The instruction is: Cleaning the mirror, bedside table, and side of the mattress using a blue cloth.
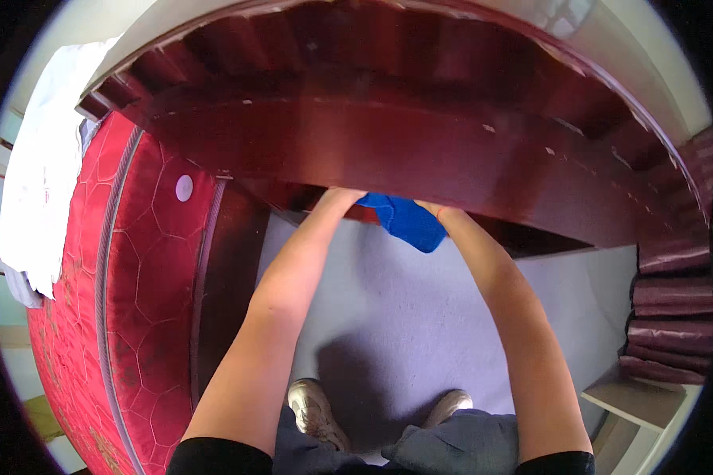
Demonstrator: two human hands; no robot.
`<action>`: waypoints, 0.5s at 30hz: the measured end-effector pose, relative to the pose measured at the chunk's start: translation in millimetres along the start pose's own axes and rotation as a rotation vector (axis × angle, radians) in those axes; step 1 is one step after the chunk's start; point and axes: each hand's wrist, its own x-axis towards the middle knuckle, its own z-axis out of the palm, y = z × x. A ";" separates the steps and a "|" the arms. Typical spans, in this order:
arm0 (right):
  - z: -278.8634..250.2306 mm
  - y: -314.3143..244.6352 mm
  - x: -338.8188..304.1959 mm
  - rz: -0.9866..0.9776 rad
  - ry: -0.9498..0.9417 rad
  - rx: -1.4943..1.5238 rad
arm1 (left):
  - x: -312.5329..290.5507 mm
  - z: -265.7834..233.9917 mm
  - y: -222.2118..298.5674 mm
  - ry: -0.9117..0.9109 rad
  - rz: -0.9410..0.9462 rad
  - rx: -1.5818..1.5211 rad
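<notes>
A blue cloth (pixel 408 222) hangs between my two hands at the lower edge of a dark red, glossy wooden furniture piece (pixel 333 134). My left hand (pixel 345 194) grips the cloth's left end. Its right side is in my right hand (pixel 432 208), which has a thin reddish band at the wrist. The wooden edge hides most of the fingers of both hands. The cloth's loose lower part droops over the grey floor.
A red quilted mattress (pixel 154 277) stands on the left, with white bedding (pixel 51 158) on it. Dark maroon curtain fabric (pixel 673 317) hangs on the right, above a pale shelf unit (pixel 638 400). My shoes (pixel 317 412) are on the grey floor (pixel 404 317).
</notes>
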 end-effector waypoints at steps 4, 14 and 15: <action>15.8 -26.8 41.8 -0.034 -0.056 0.066 | 21.9 -17.5 -56.8 0.077 0.042 -0.140; 4.7 -80.3 32.9 -0.026 -0.262 0.160 | -32.8 -39.2 -56.5 0.107 -0.020 0.356; -12.3 -51.2 17.6 0.030 -0.279 0.114 | -29.8 -27.7 -6.1 -0.200 -0.076 0.432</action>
